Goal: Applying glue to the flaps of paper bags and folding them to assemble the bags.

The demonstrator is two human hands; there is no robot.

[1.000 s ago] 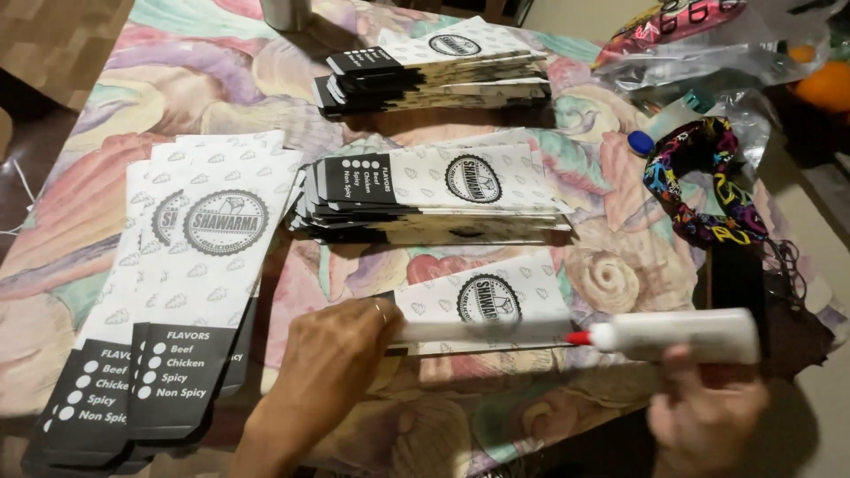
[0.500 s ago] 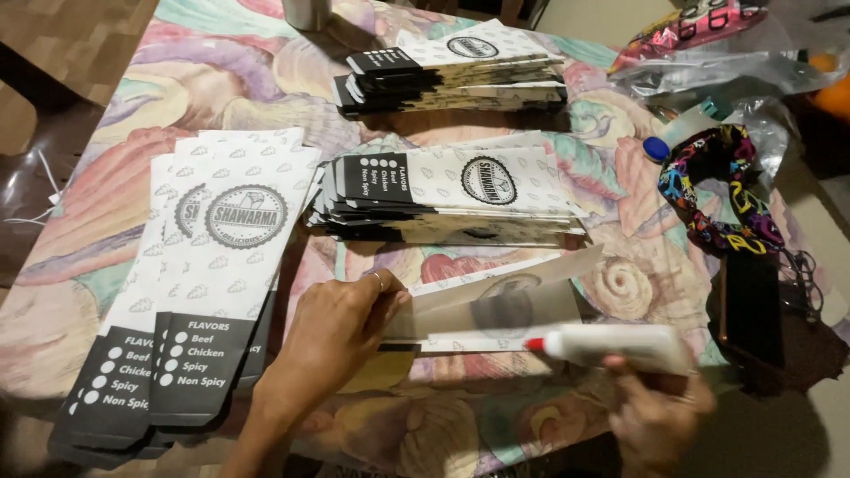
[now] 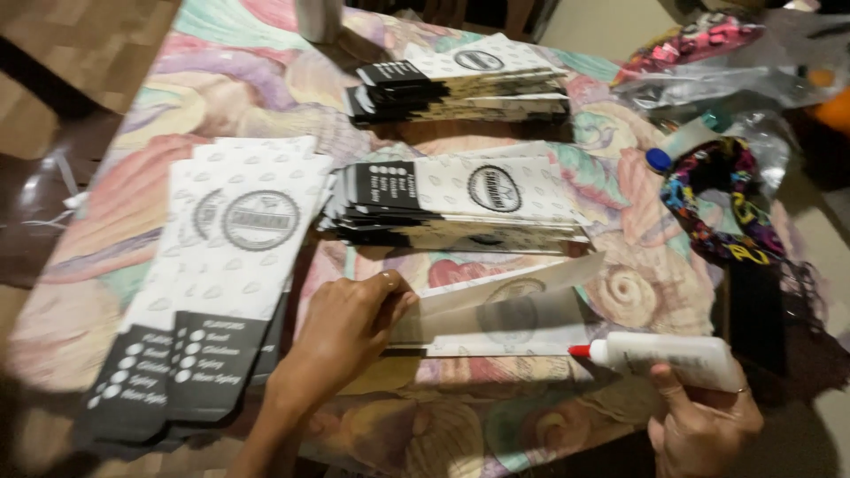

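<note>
At the left of the pastel swirl-patterned tablecloth lies a fanned stack of flat white-and-black printed paper sleeves, lengthwise toward the viewer; just right of it the left hand presses flat, fingers together, on the near end of a single white paper sleeve whose long flap is lifted open (the print on it is blurred). Behind that sleeve sits a second pile of folded sleeves, and a third pile lies farther back. At the right the right hand is closed round a white plastic glue bottle with a red nozzle, tip at the sleeve's edge strip; beyond it lies a multicoloured fabric band. The risk, as I judge it: the raised flap could drop onto wet glue crooked if the pressing hand slips; a hard squeeze could smear glue onto the cloth.
</note>
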